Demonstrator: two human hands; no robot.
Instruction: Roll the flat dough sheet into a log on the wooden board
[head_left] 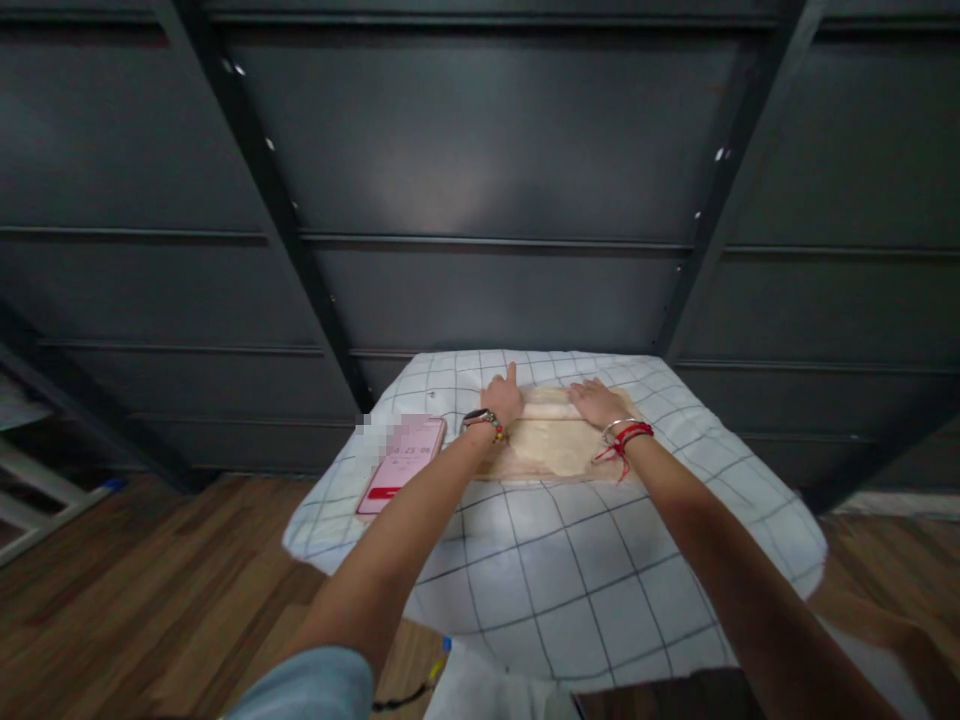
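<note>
A sheet of pale rolled-out dough (555, 447) lies on a light wooden board (495, 466) in the middle of the table. Across its far part runs a light rolling pin (549, 411). My left hand (501, 398) is closed over the pin's left end, one finger pointing away from me. On its right end rests my right hand (598, 403), fingers bent over it and the tips partly hidden. A watch and a beaded bracelet circle my left wrist; a bangle and red string are on my right.
A phone (405, 465) with a lit pink screen lies left of the board. The small table has a white checked cloth (555, 570). Just behind it stands a dark metal panel wall (487, 300). The wooden floor (165, 580) shows on both sides.
</note>
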